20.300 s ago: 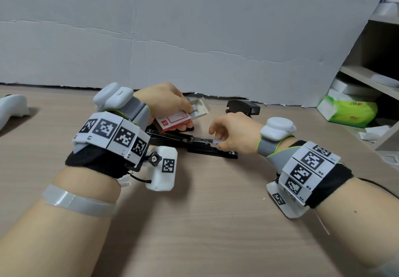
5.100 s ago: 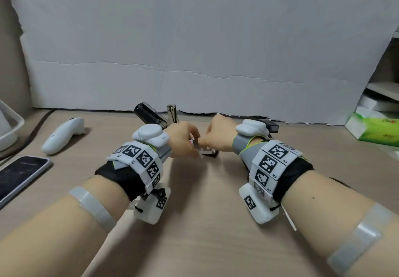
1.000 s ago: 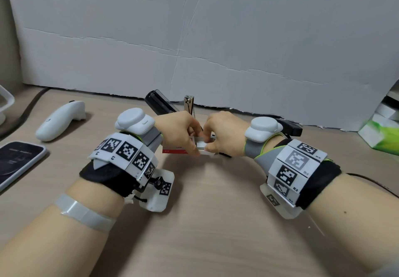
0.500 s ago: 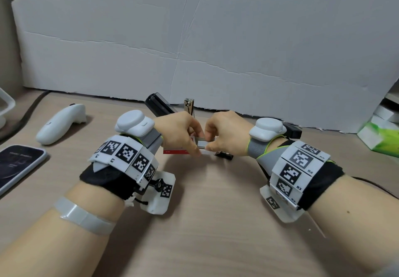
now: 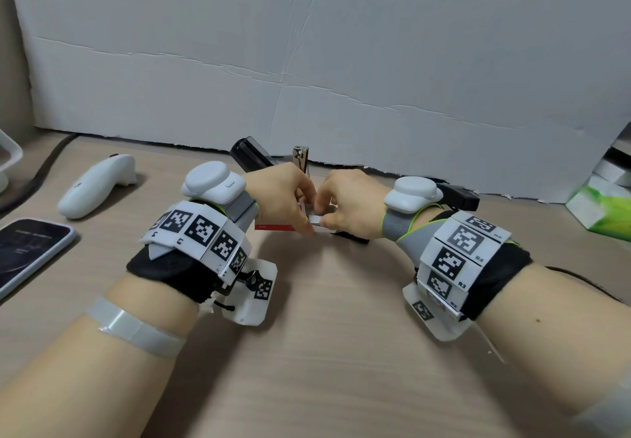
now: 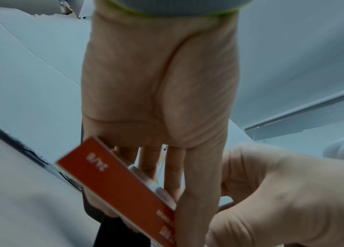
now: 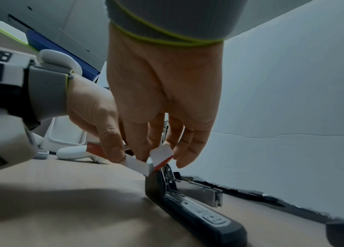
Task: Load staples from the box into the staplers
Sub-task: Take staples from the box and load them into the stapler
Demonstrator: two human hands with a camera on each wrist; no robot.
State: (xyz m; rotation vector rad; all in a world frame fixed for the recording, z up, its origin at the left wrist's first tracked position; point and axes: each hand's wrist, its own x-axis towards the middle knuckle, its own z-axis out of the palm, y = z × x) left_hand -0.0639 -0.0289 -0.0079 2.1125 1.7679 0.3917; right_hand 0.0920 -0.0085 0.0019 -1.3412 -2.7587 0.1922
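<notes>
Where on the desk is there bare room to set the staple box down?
Bare desk lies between the forearms, near the front edge. It is crowded further back: both hands, box and stapler by the wall, phone and controller at left.

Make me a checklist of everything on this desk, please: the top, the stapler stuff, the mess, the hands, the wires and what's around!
Surface: wooden desk, bare in front.
Job's things: red and white box, end flap open, held over the stapler, which lies opened on the desk, metal rail showing.
Clutter: white controller; phone, far left.
Hands: left hand grips the box; right hand, fingers at the box's open end. What they pinch is hidden.
Cables: dark cable, far left.
Surroundings: white board behind; green pack at right.
</notes>
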